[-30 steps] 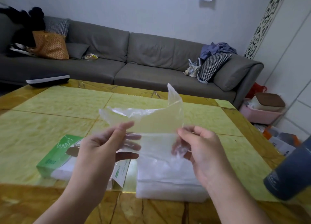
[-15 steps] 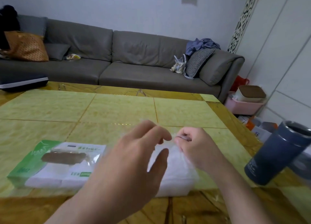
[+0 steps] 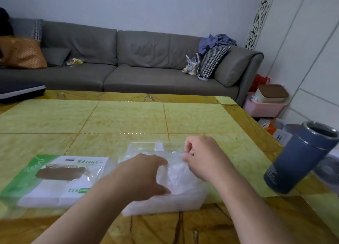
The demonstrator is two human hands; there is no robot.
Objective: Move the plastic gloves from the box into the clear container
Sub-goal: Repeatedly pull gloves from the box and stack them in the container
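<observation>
Plastic gloves (image 3: 178,174) are seen heaped in a clear container (image 3: 165,205) set on a yellow-green tiled table (image 3: 128,119), near its front edge. The left hand (image 3: 145,174) is laid over the pile, its fingers and thumb curved around the crumpled film, while the right hand (image 3: 203,157) is held over the container's far right corner, its fingertips pinched on a fold of the same thin plastic. Just to the left of the container, the green-and-white glove box (image 3: 55,177) is shown lying flat, its brown oval opening facing up. A dark blue tumbler (image 3: 300,159) is seen standing open at the table's right edge, well apart from the container. A grey sofa (image 3: 137,60) is visible behind the table
</observation>
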